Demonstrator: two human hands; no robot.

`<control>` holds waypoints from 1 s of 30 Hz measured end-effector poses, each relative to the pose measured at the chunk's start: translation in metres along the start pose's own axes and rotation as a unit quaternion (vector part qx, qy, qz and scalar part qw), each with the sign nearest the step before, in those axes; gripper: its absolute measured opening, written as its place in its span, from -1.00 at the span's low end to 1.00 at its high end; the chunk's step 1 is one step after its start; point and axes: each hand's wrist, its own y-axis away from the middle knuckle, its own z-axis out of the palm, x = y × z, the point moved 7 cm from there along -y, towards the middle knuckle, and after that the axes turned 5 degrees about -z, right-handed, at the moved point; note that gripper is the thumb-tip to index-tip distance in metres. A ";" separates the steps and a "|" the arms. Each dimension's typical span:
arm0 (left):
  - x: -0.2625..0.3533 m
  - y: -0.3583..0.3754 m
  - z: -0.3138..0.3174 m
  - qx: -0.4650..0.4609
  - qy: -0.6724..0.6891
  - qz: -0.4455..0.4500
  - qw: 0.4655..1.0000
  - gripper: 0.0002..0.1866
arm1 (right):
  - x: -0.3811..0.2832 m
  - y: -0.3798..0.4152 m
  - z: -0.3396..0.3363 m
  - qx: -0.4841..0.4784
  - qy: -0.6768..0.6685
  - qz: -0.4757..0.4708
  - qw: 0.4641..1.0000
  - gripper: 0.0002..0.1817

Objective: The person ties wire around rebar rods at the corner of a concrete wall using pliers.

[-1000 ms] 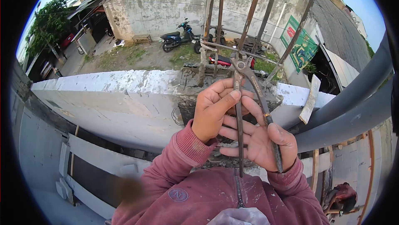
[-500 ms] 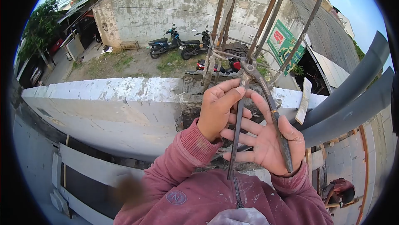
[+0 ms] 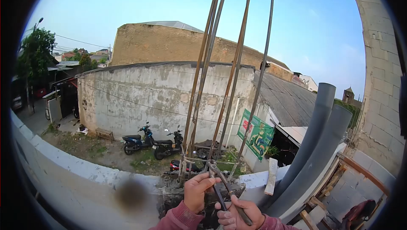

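Note:
Long-handled metal pincers (image 3: 219,196) point away from me, their head against the foot of several upright steel bars (image 3: 263,47). My left hand (image 3: 196,192) is closed, thumb and fingers pinching the left handle just below the head. Around the lower handles wraps my right hand (image 3: 241,215), fingers curled and one handle end sticking out below the palm. The handles stand a little apart. Cross bars or ties (image 3: 199,159) link the uprights near the pincers' head; whether the jaws grip anything is too small to tell.
A white-topped wall (image 3: 55,155) runs below the bars. Two thick grey pipes (image 3: 316,145) and a pale strip of board (image 3: 271,177) stand at right. Motorbikes (image 3: 168,144) are parked beyond. A person in dark red (image 3: 358,215) shows at lower right, near timber.
My view has tilted up, so hands and pincers sit lower in it. My right hand, previously spread open against one handle, has closed around the handles, which are nearer each other.

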 end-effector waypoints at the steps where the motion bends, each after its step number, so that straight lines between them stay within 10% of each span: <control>1: 0.000 0.001 0.002 0.002 -0.001 0.000 1.000 -0.73 | -0.001 -0.002 -0.008 -0.011 0.032 0.000 0.999 -0.63; 9: -0.055 -0.010 0.041 -0.174 0.150 -0.211 0.950 -0.75 | -0.001 -0.031 -0.082 -0.120 0.087 0.059 0.987 -0.70; 18: -0.061 -0.029 0.065 -0.130 0.167 -0.029 0.977 -0.84 | -0.060 -0.014 -0.102 0.033 0.266 0.104 0.958 -0.80; 23: -0.083 -0.072 0.078 -0.054 0.200 0.078 0.975 -0.78 | -0.158 -0.018 -0.094 0.065 0.634 0.118 0.762 -0.77; 30: -0.072 -0.033 0.047 -0.077 0.181 -0.009 0.981 -0.56 | -0.084 -0.011 -0.091 -0.017 0.399 0.088 0.913 -0.49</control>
